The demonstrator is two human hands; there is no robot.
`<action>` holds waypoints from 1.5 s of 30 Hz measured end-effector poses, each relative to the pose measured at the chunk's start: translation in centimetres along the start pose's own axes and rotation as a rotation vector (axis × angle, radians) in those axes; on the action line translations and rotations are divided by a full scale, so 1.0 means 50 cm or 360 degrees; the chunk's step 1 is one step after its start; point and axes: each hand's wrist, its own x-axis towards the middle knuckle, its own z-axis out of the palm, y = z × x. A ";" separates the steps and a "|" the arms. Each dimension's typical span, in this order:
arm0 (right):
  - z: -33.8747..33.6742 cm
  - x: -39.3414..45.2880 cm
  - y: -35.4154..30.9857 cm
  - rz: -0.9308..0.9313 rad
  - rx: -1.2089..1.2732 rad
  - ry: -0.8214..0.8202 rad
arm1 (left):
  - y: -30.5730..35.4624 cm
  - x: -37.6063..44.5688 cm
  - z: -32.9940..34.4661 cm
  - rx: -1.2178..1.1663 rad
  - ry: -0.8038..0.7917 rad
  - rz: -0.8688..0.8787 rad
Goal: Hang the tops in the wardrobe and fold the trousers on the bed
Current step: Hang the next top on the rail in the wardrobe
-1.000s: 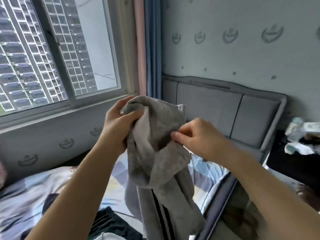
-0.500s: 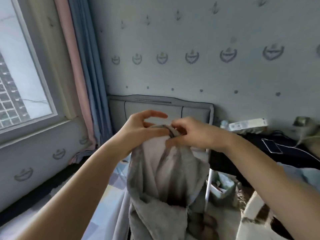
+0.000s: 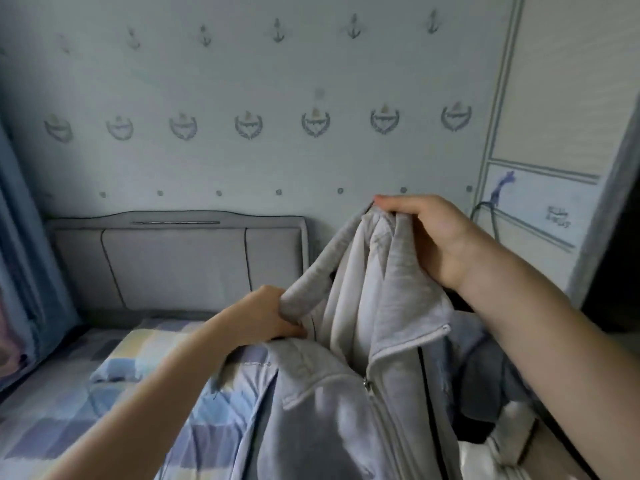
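While the right hand point(image 3: 436, 237) pinches the top edge of the grey zip-up top point(image 3: 360, 341) high up, thumb and curled fingers pressed together on the bunched cloth near the collar, the left hand point(image 3: 266, 317) grips a rolled fold of the same garment lower down and to the left of that upper hold, its fingers curled round the fabric. Between the two grips a band of grey cloth runs on a slant. Below the right hand's pinch the top hangs with its paler inner side showing, the collar flaps turned out, and the zip point(image 3: 367, 384) starts under the collar and runs downward, with a thin dark stripe just to its right. The lower part of the top drops out of view at the bottom edge. Under and to the left of the left hand lies the bed point(image 3: 121, 368) with its checked blue, yellow and grey cover, and beyond that hand stands the padded grey headboard point(image 3: 180, 258) against the patterned wall point(image 3: 242, 81). To the right of the upper grip is a pale panelled wardrobe door point(image 3: 554, 98). Below the right forearm lie dark and pale clothes point(image 3: 491, 382), too heaped to tell apart
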 end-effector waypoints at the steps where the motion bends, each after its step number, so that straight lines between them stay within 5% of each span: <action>1: -0.021 -0.004 -0.004 0.0020 0.0021 0.0050 | 0.010 0.018 0.013 -0.0027 -0.0069 -0.0120; 5: -0.158 -0.043 -0.030 0.0009 0.0072 0.0366 | 0.123 0.118 0.095 -0.0189 -0.0268 -0.0109; 8: -0.258 -0.082 -0.050 -0.0085 0.0082 0.0664 | 0.215 0.165 0.154 -0.0908 -0.0428 -0.0011; 12: -0.399 -0.145 -0.072 -0.0337 -0.0044 0.1077 | 0.364 0.221 0.240 -0.1795 -0.1026 -0.0090; 17: -0.560 -0.204 -0.075 -0.0517 -0.0249 0.1694 | 0.543 0.275 0.330 -0.1556 -0.1725 0.0001; 21: -0.639 -0.234 -0.081 -0.0568 -0.0139 0.2012 | 0.639 0.334 0.361 -0.1416 -0.1928 0.0070; 29: -0.706 -0.201 -0.182 -0.0839 -0.0406 0.2309 | 0.862 0.507 0.342 -0.1566 -0.1723 0.0270; 36: -0.779 -0.102 -0.260 -0.0850 -0.1108 0.2532 | 1.018 0.661 0.315 -0.1820 -0.1599 0.0401; 40: -0.822 -0.063 -0.268 -0.0452 -0.1913 0.2578 | 1.082 0.716 0.334 -0.1907 -0.1546 0.0413; 45: -0.891 -0.001 -0.241 0.0117 -0.2232 0.2507 | 1.155 0.777 0.372 -0.1915 -0.1483 0.0488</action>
